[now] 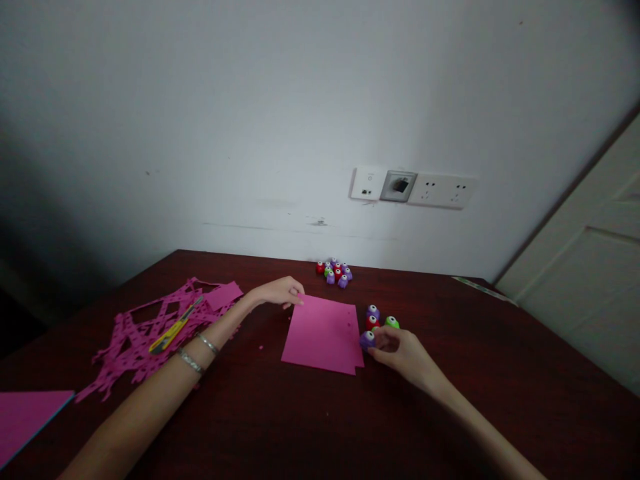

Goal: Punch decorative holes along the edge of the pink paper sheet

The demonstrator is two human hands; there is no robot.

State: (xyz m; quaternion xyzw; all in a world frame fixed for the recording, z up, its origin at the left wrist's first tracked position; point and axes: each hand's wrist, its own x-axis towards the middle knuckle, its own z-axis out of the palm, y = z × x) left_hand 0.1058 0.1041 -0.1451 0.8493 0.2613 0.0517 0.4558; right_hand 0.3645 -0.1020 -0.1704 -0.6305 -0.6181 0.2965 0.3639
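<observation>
A pink sheet [320,337] lies on the dark red-brown table, apparently on top of another pink piece whose edge shows at its right. My left hand [280,292] is closed on the sheet's upper left corner, with thumb and fingers at the edge. Just right of the sheet, my right hand [403,350] pinches a small purple one-eyed figure [367,341] between thumb and fingers. Close behind it stand another purple figure [373,311], a red figure [372,323] and a green figure [392,323], the green one partly hidden by my fingers.
More one-eyed figures [338,272] cluster near the wall. Pink cut-out scraps [131,339] spread across the left side, with a yellow utility knife [173,330] on them. A stack of pink sheets [31,420] lies at the near left. Sockets [443,191] sit on the wall.
</observation>
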